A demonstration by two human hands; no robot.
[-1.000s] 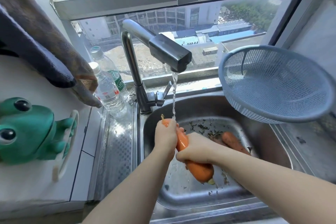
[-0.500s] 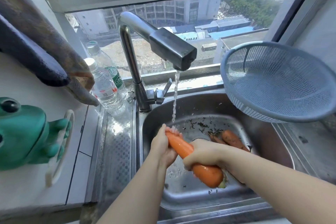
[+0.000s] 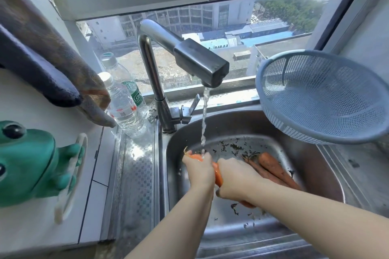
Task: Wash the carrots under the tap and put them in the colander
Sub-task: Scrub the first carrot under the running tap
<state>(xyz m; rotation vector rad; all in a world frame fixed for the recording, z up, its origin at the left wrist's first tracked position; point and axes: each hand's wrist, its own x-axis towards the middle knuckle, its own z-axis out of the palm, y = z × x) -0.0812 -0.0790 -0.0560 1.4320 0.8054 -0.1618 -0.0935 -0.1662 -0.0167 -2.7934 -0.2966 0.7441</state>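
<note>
Left hand (image 3: 199,171) and right hand (image 3: 235,181) both wrap one carrot (image 3: 218,174) low in the sink (image 3: 231,124), its tip under the tap (image 3: 202,63) stream. More carrots (image 3: 273,169) lie just right, the right forearm covering their near ends. Colander (image 3: 322,99) perches right, well apart; bottles (image 3: 124,109) and frog (image 3: 27,164) sit left.

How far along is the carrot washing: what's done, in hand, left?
Done: nothing yet; the colander is empty. In hand: the left hand and right hand grip one carrot under the running tap. Left: the other carrots lying in the sink, then all into the colander.
</note>
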